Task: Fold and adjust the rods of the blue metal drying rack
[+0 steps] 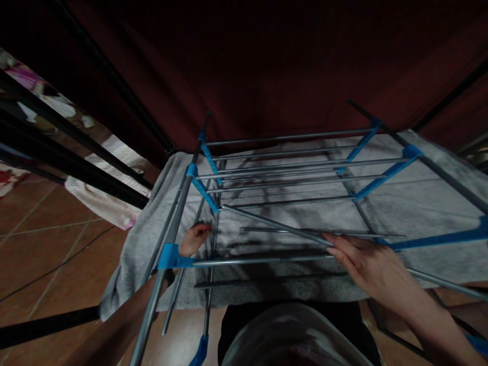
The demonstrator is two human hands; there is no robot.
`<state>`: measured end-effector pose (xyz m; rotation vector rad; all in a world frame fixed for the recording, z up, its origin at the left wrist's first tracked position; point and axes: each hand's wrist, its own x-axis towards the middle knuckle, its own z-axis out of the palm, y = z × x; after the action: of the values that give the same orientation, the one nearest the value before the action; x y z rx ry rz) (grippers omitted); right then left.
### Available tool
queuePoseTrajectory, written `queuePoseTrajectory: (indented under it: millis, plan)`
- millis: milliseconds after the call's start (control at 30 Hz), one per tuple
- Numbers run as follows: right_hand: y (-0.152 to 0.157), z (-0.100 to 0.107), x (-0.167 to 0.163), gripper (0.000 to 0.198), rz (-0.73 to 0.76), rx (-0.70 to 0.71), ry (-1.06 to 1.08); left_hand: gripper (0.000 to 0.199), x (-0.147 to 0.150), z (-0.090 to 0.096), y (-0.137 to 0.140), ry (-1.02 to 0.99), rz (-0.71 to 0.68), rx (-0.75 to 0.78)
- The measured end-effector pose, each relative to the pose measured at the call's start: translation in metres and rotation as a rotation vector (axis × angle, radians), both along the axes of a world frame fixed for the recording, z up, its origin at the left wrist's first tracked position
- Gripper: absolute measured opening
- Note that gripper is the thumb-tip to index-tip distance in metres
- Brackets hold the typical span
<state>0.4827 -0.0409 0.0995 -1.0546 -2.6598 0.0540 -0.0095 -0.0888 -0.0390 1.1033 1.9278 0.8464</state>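
The left hand (193, 240) curled beside a blue corner joint (168, 255); the right hand (375, 264) gripped a slanting rod (274, 223).

At left, the fingers were drawn together (whether they pinched anything, I could not tell). Just above, a blue bracket (206, 194) stood near the rod's left end, touching or slightly apart. The rod crossed the rack (305, 168) over a grey cloth (430, 203), past a more level rod (263, 230), and ran on under the right hand to the picture's edge. The step in hand looked like angling that slanting rod within the frame; the next move seemed to call for a firm right grip and the left end guided without knocking the crossbars.
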Motion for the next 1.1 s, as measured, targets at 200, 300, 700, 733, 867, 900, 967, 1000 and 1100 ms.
queuePoseTrajectory:
  millis: [200, 300, 700, 733, 867, 900, 967, 1000, 1100]
  plan:
    - [0.037, -0.017, -0.035, 0.034, 0.016, 0.008, -0.109, 0.04, -0.002, 0.01, 0.011, -0.041, 0.02, -0.035]
    - [0.054, -0.023, -0.057, 0.031, 0.03, -0.056, -0.14, 0.046, -0.003, 0.015, 0.019, -0.033, 0.054, -0.009]
    - [0.071, -0.024, -0.125, 0.024, 0.161, -0.18, -0.219, 0.047, -0.008, 0.015, 0.035, -0.003, 0.093, 0.002]
    - [0.071, -0.026, -0.128, 0.024, 0.183, -0.172, -0.223, 0.049, -0.009, 0.014, 0.034, -0.016, 0.078, 0.019]
    - [0.078, -0.036, -0.132, 0.028, 0.211, -0.138, -0.223, 0.056, -0.017, 0.01, 0.029, -0.042, 0.033, 0.091]
    - [0.081, -0.038, -0.131, 0.029, 0.219, -0.128, -0.216, 0.057, -0.018, 0.008, 0.028, -0.044, 0.035, 0.106]
    - [0.087, -0.044, -0.128, 0.028, 0.238, -0.116, -0.213, 0.058, -0.02, 0.006, 0.026, -0.06, 0.053, 0.114]
    - [0.09, -0.046, -0.126, 0.027, 0.244, -0.115, -0.216, 0.059, -0.021, 0.005, 0.026, -0.07, 0.066, 0.108]
    - [0.1, -0.056, -0.117, 0.028, 0.236, -0.11, -0.221, 0.055, -0.018, 0.005, 0.027, -0.073, 0.105, 0.074]
